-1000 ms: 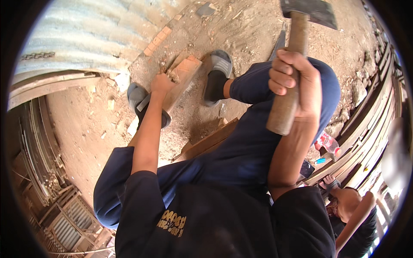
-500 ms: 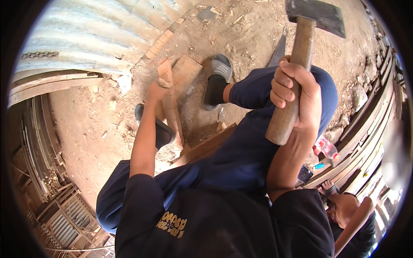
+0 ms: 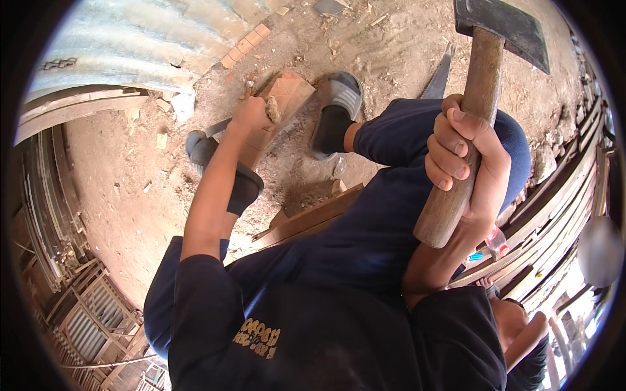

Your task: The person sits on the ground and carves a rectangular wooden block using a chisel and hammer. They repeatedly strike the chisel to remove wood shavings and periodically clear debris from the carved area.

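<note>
My right hand [image 3: 473,146] is wrapped round the wooden handle of a hammer [image 3: 486,72], raised above my right knee. Its broad black head points away from me. Lower on the left, my left hand [image 3: 250,115] is closed round a chisel [image 3: 272,109] with a frayed wooden end. A flat dark blade sticks out on the other side of that hand. Beneath it a wooden beam [image 3: 287,94] with pencil-like lines lies on the ground between my sandalled feet. Whether the chisel touches the beam, I cannot tell.
A saw blade [image 3: 438,75] lies beyond my right knee. Another timber [image 3: 310,218] lies nearer my lap. Corrugated sheet metal [image 3: 150,45] stands at the far left. Stacked planks [image 3: 561,202] line the right, where another person [image 3: 518,326] sits close by.
My left hand has moved up and right, and the chisel now lies more level. The marked beam has turned. The hammer has shifted slightly right, and the left foot has moved left.
</note>
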{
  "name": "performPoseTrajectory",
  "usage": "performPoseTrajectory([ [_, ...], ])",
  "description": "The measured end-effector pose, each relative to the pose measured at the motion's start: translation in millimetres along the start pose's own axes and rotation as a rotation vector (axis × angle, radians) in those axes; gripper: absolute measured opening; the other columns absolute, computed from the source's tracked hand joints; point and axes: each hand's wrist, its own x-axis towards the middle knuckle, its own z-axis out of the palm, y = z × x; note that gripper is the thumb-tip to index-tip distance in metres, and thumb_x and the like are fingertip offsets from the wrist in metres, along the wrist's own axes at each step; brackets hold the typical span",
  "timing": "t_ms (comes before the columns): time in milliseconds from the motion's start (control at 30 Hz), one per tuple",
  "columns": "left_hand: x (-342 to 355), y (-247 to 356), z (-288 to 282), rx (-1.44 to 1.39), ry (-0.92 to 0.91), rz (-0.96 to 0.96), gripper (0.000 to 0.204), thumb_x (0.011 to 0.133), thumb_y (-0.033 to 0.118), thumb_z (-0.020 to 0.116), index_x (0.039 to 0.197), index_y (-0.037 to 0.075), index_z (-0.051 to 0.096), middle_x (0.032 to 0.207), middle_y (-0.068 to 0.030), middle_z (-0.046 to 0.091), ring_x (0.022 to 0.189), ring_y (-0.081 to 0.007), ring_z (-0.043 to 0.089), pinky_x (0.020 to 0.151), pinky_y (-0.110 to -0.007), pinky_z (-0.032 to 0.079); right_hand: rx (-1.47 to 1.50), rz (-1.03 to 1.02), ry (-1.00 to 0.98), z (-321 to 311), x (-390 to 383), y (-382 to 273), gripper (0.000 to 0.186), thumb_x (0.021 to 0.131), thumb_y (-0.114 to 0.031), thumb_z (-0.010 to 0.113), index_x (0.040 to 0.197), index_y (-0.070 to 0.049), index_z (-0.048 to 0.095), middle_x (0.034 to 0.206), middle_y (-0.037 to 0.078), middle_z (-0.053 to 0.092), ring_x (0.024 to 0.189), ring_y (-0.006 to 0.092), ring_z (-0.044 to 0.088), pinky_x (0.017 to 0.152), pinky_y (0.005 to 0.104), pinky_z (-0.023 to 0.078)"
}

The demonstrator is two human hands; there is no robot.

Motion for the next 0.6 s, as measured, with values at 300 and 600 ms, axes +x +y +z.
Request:
performPoseTrajectory([
  [300, 11.4, 12.3, -8.5, 0.007, -0.014, 0.069, 0.04, 0.059, 0.026, 0.083, 0.085, -0.002, 0.072, 0.088, -0.0232, 0.069, 0.086, -0.0372, 0.068, 0.077, -0.044, 0.055, 0.076, 0.005, -0.029, -1.7, 1.0, 0.8, 0.011, 0.088, -0.012, 0.054, 0.085, -0.004, 0.047, 0.06, -0.001, 0.04, 0.04, 0.0052, 0.035, 0.035, 0.0232, 0.033],
  [600, 22.9, 8.5, -20.7, 0.139, -0.079, 0.085, 0.041, 0.059, 0.029, 0.083, 0.085, -0.001, 0.07, 0.092, -0.0213, 0.07, 0.089, -0.0362, 0.068, 0.079, -0.043, 0.056, 0.107, 0.063, -0.031, -4.1, -0.4, 0.0, 0.011, 0.088, -0.011, 0.053, 0.083, -0.004, 0.046, 0.06, 0.0, 0.041, 0.04, 0.0057, 0.036, 0.035, 0.0233, 0.034],
])
